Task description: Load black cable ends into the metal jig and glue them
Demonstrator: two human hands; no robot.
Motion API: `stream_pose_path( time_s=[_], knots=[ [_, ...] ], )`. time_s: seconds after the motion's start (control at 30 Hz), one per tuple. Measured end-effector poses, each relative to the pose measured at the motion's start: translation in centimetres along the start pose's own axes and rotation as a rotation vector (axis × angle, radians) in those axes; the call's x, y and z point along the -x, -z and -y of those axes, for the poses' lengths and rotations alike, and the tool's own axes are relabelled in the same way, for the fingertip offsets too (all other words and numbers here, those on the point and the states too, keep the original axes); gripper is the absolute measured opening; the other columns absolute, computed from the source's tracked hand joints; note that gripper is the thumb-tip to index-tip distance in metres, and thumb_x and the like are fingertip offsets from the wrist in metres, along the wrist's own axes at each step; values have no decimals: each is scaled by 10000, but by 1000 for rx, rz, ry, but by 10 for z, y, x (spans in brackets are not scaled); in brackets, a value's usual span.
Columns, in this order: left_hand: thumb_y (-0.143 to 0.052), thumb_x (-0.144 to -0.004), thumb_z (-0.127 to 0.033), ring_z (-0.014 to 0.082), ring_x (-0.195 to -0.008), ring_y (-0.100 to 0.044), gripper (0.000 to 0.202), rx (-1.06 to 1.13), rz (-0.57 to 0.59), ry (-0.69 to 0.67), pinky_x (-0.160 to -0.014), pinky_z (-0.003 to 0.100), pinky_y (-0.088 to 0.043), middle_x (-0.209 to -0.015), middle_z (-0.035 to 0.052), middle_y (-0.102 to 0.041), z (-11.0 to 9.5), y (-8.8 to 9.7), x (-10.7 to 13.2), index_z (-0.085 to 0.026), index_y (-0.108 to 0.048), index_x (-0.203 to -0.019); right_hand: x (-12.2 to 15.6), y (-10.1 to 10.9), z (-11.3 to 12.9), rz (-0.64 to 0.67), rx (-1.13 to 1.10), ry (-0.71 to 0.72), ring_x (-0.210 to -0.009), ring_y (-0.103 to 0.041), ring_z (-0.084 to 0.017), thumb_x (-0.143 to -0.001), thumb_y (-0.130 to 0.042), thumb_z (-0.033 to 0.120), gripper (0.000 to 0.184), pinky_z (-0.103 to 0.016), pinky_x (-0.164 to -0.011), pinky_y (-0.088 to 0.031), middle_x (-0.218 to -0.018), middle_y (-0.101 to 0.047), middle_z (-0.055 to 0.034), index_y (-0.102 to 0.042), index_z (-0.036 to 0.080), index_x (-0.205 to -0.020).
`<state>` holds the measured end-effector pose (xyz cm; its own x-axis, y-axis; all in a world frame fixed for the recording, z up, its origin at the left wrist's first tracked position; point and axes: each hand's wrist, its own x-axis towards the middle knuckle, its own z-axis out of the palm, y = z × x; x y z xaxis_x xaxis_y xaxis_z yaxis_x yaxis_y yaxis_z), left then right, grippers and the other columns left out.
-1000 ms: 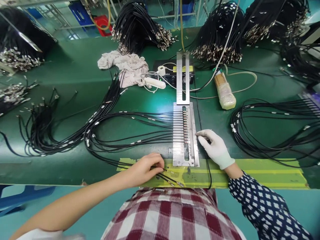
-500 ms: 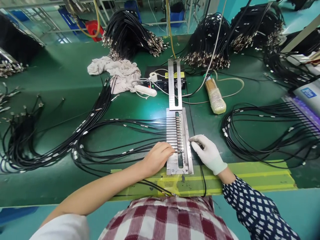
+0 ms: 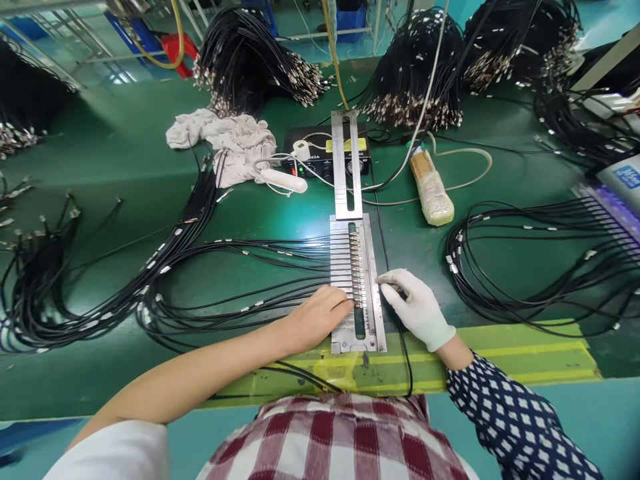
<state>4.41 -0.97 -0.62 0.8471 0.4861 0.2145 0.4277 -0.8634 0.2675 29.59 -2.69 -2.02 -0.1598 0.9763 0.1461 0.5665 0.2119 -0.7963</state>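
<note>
A metal slotted fixture lies on the bench in front of me, with a row of black cables running into it from the left. Their metal connector ends line up along its slot. My bare left hand is closed over the lower cables, fingertips pinching one cable near its connector at the slot; the fingers partly hide it. My right hand, in a white glove, has thumb and forefinger closed at the fixture's right edge.
Behind the fixture, a slotted metal plate rests against a black control box. A crumpled cloth, a wrapped tool and large cable bundles surround it. Looped cables lie on the right. Yellow tape covers the bench's front edge.
My left fingertips have shifted slightly right along the cable, toward the slot. My right hand stays at the fixture's edge. The whole view has moved a little.
</note>
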Motion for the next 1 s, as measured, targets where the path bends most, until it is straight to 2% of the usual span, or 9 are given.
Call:
stream_pose_path(
  time_s=[0.23, 0.3, 0.4, 0.5, 0.6, 0.7, 0.8, 0.9, 1.0],
  knots=[
    [-323, -1026, -151, 187, -877, -509, 282, -48, -46, -27, -796, 304, -429, -958, 94, -607, 0, -7, 4, -118, -600, -1064, 0, 0, -1, 8, 7, -3, -974, -648, -211, -941, -521, 211, 157, -362, -870, -521, -1025, -682, -33, -661, 241, -1006],
    [-335, -1017, -149, 197, -860, -507, 287, -118, -43, 4, -773, 318, -430, -956, 97, -606, -3, -8, 11, -121, -595, -1135, 0, 0, 0, 7, 6, 2, -967, -649, -210, -940, -520, 212, 157, -360, -862, -523, -1021, -682, -35, -660, 238, -1006],
    [-337, -987, -103, 206, -828, -513, 357, -205, 29, 46, -758, 335, -449, -962, 107, -614, -13, -11, 24, -101, -532, -1286, 0, 1, 0, 10, 8, 0, -944, -650, -210, -943, -518, 229, 155, -358, -845, -525, -1016, -684, -38, -661, 238, -1001],
    [-344, -952, -62, 236, -934, -544, 434, -253, 79, 82, -836, 368, -467, -1070, 145, -619, -22, -17, 33, -76, -466, -1369, -1, 0, -1, 8, 2, -6, -930, -650, -211, -949, -518, 255, 155, -358, -835, -527, -1009, -686, -40, -668, 243, -987],
    [-351, -930, -37, 252, -1035, -544, 480, -242, 57, 125, -901, 383, -469, -1147, 161, -606, -23, -24, 34, -88, -445, -1397, -1, -2, -4, -7, -9, 0, -932, -651, -213, -951, -522, 275, 157, -360, -835, -529, -1013, -688, -39, -672, 245, -984],
    [-345, -924, -35, 236, -964, -552, 470, -157, 21, 182, -830, 367, -494, -1085, 136, -613, -20, -19, 29, -132, -492, -1360, 0, -2, -5, -16, -9, 2, -924, -653, -218, -945, -529, 287, 157, -368, -826, -533, -1016, -689, -42, -675, 245, -983],
    [-356, -964, -102, 211, -912, -543, 364, 17, 21, 226, -790, 340, -487, -1046, 108, -604, -23, 2, 32, -158, -540, -1273, 5, -1, -2, -12, -19, -3, -948, -652, -223, -941, -530, 289, 157, -378, -853, -530, -1031, -688, -42, -673, 248, -991],
    [-462, -986, -239, 203, -919, -531, 151, 188, 158, 201, -812, 336, -453, -1006, 72, -594, -35, 21, 49, -175, -586, -1042, 11, 1, 2, -12, -26, -7, -986, -650, -228, -939, -530, 289, 153, -388, -899, -516, -1040, -691, -39, -667, 252, -997],
    [-530, -965, -264, 193, -879, -513, 115, 300, 333, 208, -774, 314, -425, -934, 44, -579, -46, 29, 67, -183, -553, -886, 14, 0, 3, -19, -25, -7, -976, -657, -229, -936, -532, 296, 155, -386, -896, -519, -1039, -693, -39, -668, 253, -998]
  ],
)
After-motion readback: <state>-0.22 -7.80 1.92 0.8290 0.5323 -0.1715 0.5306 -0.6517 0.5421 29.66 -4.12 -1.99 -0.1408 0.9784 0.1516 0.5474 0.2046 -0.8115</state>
